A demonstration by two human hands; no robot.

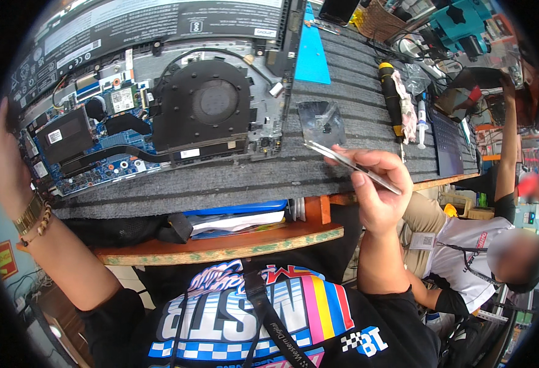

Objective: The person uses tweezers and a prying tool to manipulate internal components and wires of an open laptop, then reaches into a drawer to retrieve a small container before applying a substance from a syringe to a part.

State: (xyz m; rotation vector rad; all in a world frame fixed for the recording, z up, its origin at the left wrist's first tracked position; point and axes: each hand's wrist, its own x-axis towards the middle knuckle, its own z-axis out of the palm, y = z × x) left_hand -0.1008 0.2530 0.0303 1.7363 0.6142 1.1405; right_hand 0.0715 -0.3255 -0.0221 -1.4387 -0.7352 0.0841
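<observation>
My right hand (383, 187) pinches tweezers (356, 168) right of centre, tips near plastic bag (320, 119); left hand (10, 161), well apart, far left beside opened laptop (177, 110), can't tell its grip.

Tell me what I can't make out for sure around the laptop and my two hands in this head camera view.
- Head view: fingers of the left hand are lost at the dark rim, so its grip is unclear.
- Head view: the opened laptop is cut off by the top edge.
- Head view: tips of the tweezers in the right hand are too small to show whether they pinch anything.
- Head view: dark bits at the small plastic bag are too tiny to identify.
</observation>
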